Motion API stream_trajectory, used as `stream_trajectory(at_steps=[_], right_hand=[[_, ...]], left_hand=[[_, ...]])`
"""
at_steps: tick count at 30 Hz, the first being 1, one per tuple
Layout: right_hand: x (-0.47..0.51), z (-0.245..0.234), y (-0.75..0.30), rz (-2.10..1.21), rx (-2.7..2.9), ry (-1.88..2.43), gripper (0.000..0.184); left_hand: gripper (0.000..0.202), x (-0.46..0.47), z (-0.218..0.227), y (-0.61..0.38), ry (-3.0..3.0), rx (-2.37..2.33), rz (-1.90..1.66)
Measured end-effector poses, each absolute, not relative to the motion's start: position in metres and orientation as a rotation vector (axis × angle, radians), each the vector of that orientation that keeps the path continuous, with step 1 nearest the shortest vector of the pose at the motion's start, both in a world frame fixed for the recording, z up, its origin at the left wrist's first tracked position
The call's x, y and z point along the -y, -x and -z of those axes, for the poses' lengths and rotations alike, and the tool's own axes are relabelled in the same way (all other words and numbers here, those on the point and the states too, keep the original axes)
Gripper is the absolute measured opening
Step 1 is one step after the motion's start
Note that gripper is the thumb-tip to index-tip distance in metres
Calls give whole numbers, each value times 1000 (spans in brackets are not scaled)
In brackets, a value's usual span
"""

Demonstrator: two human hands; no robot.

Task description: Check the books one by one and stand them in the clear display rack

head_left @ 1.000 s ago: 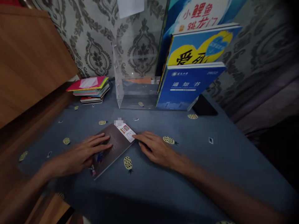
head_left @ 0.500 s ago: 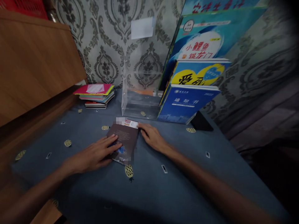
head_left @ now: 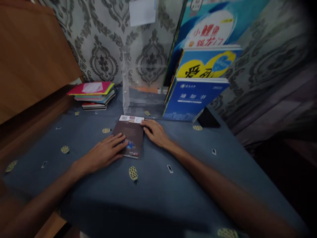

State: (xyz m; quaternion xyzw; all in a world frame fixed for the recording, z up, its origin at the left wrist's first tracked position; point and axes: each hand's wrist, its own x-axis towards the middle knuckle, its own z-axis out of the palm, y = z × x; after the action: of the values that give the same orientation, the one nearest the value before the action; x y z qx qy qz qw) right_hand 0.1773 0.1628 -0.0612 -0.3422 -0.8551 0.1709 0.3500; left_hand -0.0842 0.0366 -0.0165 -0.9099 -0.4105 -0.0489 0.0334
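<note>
A small book with a dark brown cover [head_left: 131, 134] lies closed on the blue tablecloth. It has a white label strip with a barcode along its far edge and a blue flower picture near its near edge. Over the book's left side rests my left hand [head_left: 106, 150], palm down with the fingers stretched out. My right hand [head_left: 157, 133] touches the far right corner with its fingertips; its thumb is apart from the fingers, beside the right edge. Neither hand is wrapped round the book.
Behind the book stands a clear plastic rack [head_left: 125, 96], with several upright books [head_left: 195, 99] at its right. A stack of books and booklets [head_left: 92, 96] lies at the back left. Right of the rack is a flat black object [head_left: 208, 118]. A wooden cabinet [head_left: 32, 49] borders the left.
The camera has tilted down, so the scene sits higher and further left in view. Both hands remain on the book, which now shows squarer to me.
</note>
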Motion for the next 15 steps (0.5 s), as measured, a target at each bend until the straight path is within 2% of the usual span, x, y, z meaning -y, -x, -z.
stream_trajectory(at_steps=[8,15], right_hand=[[-148,47,-177,-608,2173,815,25],[-114,38,-176,-1002,2082,772,24]], left_hand=[[38,-35,14,79,2776,1122,397],[30,-34,13,79,2799,1117,501]])
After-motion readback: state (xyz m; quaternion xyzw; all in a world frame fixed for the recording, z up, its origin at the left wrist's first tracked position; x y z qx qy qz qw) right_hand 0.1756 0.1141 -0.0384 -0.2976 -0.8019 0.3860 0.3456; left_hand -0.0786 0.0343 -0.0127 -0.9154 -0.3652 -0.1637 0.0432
